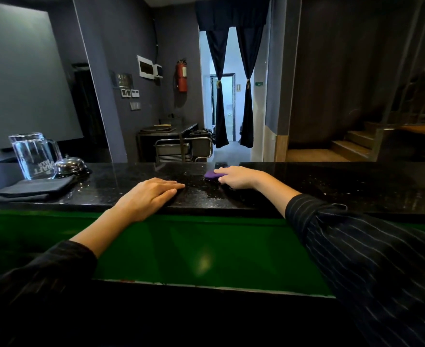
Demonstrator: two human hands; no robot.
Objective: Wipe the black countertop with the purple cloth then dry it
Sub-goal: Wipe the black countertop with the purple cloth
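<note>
Purple cloth (pixel 213 174) lies pinned under right hand (pixel 237 177) fingers near the black countertop (pixel 356 186) far edge, mid-length; left hand (pixel 148 195) flat, empty, fingers together, near edge.

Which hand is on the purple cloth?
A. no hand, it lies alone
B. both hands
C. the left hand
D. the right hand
D: the right hand presses the purple cloth onto the black countertop, while the left hand lies flat on the bare counter, apart from the cloth.
</note>
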